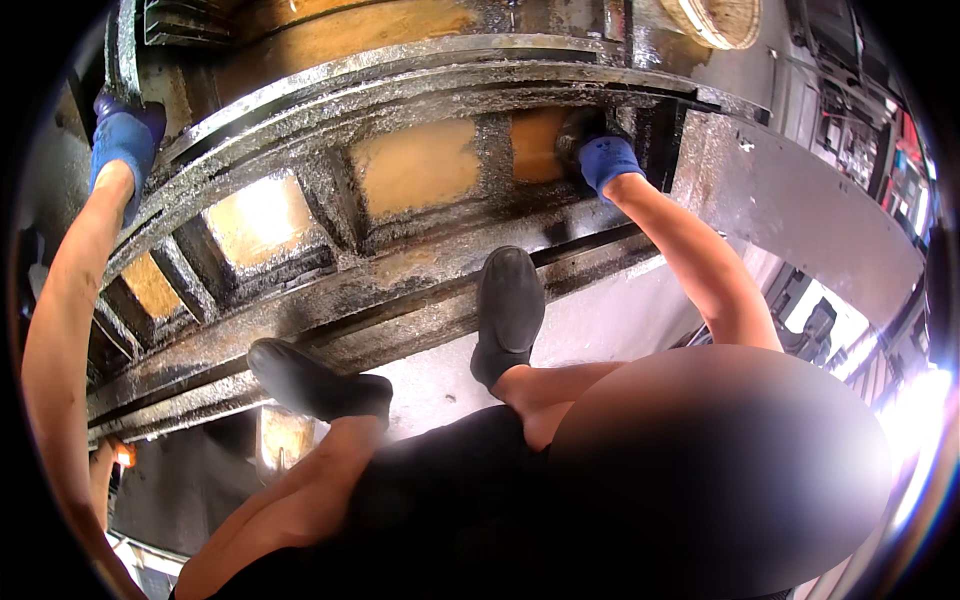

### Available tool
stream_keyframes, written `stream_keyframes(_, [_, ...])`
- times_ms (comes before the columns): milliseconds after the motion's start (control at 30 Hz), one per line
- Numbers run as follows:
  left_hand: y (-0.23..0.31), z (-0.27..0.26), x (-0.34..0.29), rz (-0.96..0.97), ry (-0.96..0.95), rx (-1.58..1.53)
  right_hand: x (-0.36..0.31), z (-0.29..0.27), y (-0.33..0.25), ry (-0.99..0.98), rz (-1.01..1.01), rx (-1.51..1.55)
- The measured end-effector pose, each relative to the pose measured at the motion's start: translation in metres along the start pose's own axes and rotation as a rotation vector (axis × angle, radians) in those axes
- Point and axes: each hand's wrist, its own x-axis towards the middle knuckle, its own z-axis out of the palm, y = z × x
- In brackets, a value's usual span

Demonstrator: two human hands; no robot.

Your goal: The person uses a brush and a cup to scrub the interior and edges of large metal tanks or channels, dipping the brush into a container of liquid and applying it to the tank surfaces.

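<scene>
At the far upper left, my left hand [126,145], in a blue glove with dark-stained fingers, is closed around the lower part of an upright metal bar [121,50]. My right hand [606,162] wears the same kind of blue glove. It reaches into the right end of a greasy metal frame [385,225], up against a dark rounded part [580,135]. Its fingertips are lost in shadow, so what they grip, if anything, is hidden. Between my hands run long, grimy metal rails [420,78], with yellowish-brown panels [418,165] showing in the openings of the frame.
My dark shoes [510,300] are close to the frame's near edge. A pale round bucket-like container [715,20] stands at the top right. Right of the frame is a grey metal plate [800,200]. Part of an arm [100,480] shows at lower left, possibly a reflection.
</scene>
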Motion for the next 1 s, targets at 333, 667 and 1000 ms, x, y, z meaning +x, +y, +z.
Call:
stream_keyframes(333, [0.018, -0.010, -0.017, -0.054, 0.106, 0.117, 0.025, 0.036, 0.013, 0.109, -0.043, -0.127])
stream_keyframes(667, [0.020, -0.007, -0.019, -0.021, 0.150, 0.107, 0.063, 0.100, -0.033, 0.064, -0.003, -0.211])
stream_keyframes(1000, [0.026, -0.014, -0.024, -0.064, 0.161, 0.110, 0.038, 0.021, -0.089, 0.258, -0.207, -0.066])
